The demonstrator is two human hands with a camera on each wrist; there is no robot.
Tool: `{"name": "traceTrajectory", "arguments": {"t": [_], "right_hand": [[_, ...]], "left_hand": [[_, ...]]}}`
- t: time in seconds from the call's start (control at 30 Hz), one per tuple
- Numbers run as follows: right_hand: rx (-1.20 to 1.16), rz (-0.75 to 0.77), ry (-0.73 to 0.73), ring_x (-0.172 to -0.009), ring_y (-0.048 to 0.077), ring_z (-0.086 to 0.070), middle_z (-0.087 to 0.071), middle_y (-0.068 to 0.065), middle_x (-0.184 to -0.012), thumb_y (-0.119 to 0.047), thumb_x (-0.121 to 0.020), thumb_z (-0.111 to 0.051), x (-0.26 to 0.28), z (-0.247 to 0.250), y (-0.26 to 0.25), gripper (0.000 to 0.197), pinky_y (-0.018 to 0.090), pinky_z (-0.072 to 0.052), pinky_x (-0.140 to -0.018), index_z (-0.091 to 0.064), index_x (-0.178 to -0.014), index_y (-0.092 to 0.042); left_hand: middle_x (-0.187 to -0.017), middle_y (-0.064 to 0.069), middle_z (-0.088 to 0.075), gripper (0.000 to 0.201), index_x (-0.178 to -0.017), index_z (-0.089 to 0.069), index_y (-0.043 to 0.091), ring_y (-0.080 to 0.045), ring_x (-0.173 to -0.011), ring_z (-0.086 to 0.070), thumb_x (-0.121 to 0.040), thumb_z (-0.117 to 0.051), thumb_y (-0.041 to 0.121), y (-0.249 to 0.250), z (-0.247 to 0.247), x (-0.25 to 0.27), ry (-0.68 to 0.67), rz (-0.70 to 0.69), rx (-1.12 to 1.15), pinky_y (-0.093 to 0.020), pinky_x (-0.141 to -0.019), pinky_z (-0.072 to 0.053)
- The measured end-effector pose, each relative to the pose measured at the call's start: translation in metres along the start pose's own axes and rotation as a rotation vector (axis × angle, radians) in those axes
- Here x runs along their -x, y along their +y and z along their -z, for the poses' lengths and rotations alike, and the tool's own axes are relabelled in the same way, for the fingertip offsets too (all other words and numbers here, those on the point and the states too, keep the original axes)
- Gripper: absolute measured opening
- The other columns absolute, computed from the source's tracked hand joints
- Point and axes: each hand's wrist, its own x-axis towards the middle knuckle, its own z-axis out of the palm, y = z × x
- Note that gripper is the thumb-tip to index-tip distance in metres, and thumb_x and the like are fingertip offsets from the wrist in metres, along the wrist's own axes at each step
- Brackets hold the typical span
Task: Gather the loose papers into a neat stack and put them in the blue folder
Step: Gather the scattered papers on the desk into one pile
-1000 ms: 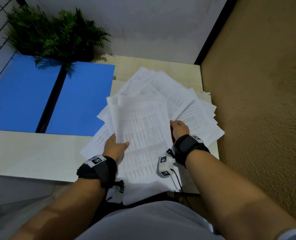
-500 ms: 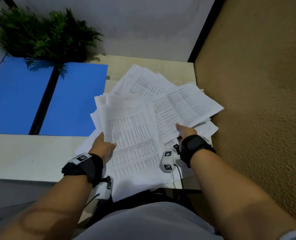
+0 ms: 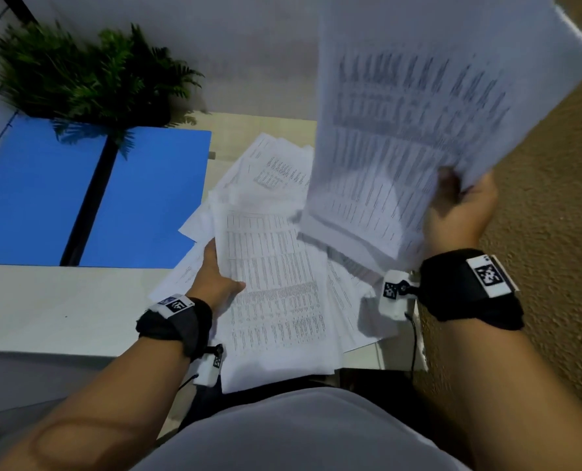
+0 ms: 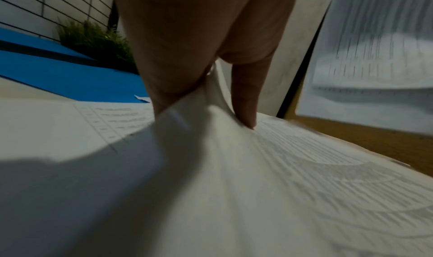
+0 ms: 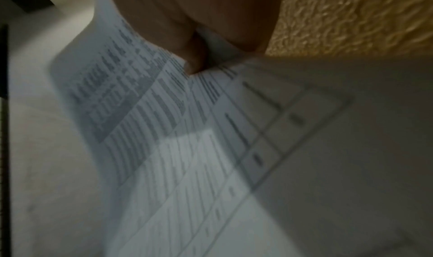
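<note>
A pale tabletop [image 3: 61,311] sits against a rough ochre wall [image 3: 554,266]. The right hand [image 3: 459,209] is raised, pinching a sheaf of printed white sheets [image 3: 401,130] held aloft. The left hand [image 3: 214,280] grips the left edge of the messy pile of printed papers [image 3: 276,294] on the table. The open blue folder [image 3: 146,198] lies flat just left of the pile.

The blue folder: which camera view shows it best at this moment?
The head view: the blue folder lies open and flat on the table, left of the papers, with its dark spine visible. The left wrist view shows only a low blue strip behind the left hand. The right wrist view does not show it.
</note>
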Motion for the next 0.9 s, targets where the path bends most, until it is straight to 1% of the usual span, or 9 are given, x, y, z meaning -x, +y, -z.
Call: {"name": "traceTrajectory", "arguments": {"t": [0.07,0.17,0.23,0.33,0.5,0.6,0.7,0.8,0.9], "right_hand": [[0.059,0.014,-0.062,-0.072,-0.021,-0.056,-0.058,-0.024,-0.083,-0.007,-0.091,-0.053,0.007,-0.007,-0.003,0.024,0.006,-0.045,-0.072,-0.057,-0.101,-0.028],[0.180,-0.079,-0.291,-0.077,0.005,-0.060,-0.062,-0.007,-0.082,-0.002,-0.087,-0.054,0.031,-0.029,0.015,0.027,0.025,-0.051,-0.071,-0.061,-0.105,-0.021],[0.324,-0.195,-0.513,-0.084,0.015,-0.057,-0.060,0.001,-0.093,0.000,-0.091,-0.050,0.056,-0.044,0.034,0.033,0.025,-0.044,-0.073,-0.051,-0.121,-0.013],[0.433,-0.286,-0.723,-0.095,0.015,-0.054,-0.050,0.003,-0.105,0.006,-0.093,-0.037,0.095,-0.061,0.060,0.052,0.025,-0.039,-0.080,-0.036,-0.140,-0.016],[0.473,-0.414,-0.936,-0.100,0.024,-0.056,-0.053,0.005,-0.114,-0.008,-0.095,-0.046,0.131,-0.084,0.092,0.042,0.029,-0.043,-0.083,-0.039,-0.135,-0.016],[0.410,-0.420,-0.649,-0.107,0.025,-0.055,-0.054,0.005,-0.119,-0.017,-0.093,-0.055,0.123,-0.086,0.105,0.028,0.033,-0.046,-0.090,-0.051,-0.120,-0.016],[0.521,-0.429,-0.442,-0.114,0.028,-0.054,-0.053,0.009,-0.123,-0.021,-0.091,-0.059,0.097,-0.078,0.118,0.034,0.038,-0.046,-0.096,-0.053,-0.122,-0.008],[0.473,-0.605,-0.563,-0.104,0.026,-0.058,-0.056,0.005,-0.116,-0.026,-0.090,-0.061,0.086,-0.077,0.125,0.036,0.029,-0.046,-0.086,-0.053,-0.120,-0.009],[0.413,-0.671,-0.706,-0.094,0.030,-0.065,-0.068,0.012,-0.103,-0.019,-0.085,-0.066,0.091,-0.079,0.131,0.022,0.036,-0.055,-0.081,-0.063,-0.103,-0.006]], "left_hand": [[-0.150,0.004,-0.041,0.112,-0.143,-0.018,0.061,-0.029,-0.131,-0.048,-0.080,-0.057,-0.023,0.000,-0.002,0.003,0.019,0.029,0.018,-0.055,-0.102,-0.047],[-0.164,0.007,-0.018,0.089,-0.150,0.005,0.053,-0.023,-0.148,-0.030,-0.097,-0.059,0.023,0.003,-0.006,0.004,0.035,0.047,0.044,-0.051,-0.118,-0.027],[-0.167,0.008,-0.006,0.077,-0.157,0.003,0.038,-0.019,-0.153,-0.017,-0.098,-0.044,0.055,0.005,-0.007,-0.001,0.098,0.094,-0.026,-0.044,-0.120,-0.016],[-0.164,0.014,-0.017,0.102,-0.158,-0.007,0.032,-0.009,-0.150,-0.019,-0.077,-0.041,0.085,0.003,-0.003,-0.006,0.055,0.184,-0.020,-0.039,-0.121,-0.014],[-0.133,-0.004,-0.058,0.046,-0.141,-0.047,0.014,-0.025,-0.117,-0.056,-0.097,-0.059,0.020,-0.013,0.001,0.001,0.182,0.057,-0.338,-0.036,-0.096,-0.045],[-0.116,-0.027,-0.065,0.024,-0.117,-0.058,0.017,-0.033,-0.096,-0.064,-0.094,-0.057,0.019,-0.017,0.019,-0.005,0.324,0.053,-0.194,-0.042,-0.088,-0.052],[-0.107,-0.021,-0.068,0.017,-0.102,-0.060,0.026,-0.042,-0.101,-0.066,-0.085,-0.058,0.029,-0.017,0.054,-0.019,0.428,0.052,-0.145,-0.054,-0.095,-0.053],[-0.113,-0.020,-0.066,0.023,-0.110,-0.064,0.014,-0.040,-0.108,-0.063,-0.091,-0.058,0.026,-0.001,0.070,-0.028,0.446,0.023,-0.349,-0.055,-0.098,-0.051],[-0.126,-0.019,-0.061,0.035,-0.128,-0.057,0.002,-0.038,-0.117,-0.057,-0.099,-0.053,0.022,0.015,0.067,-0.032,0.378,-0.019,-0.588,-0.047,-0.102,-0.046]]}}
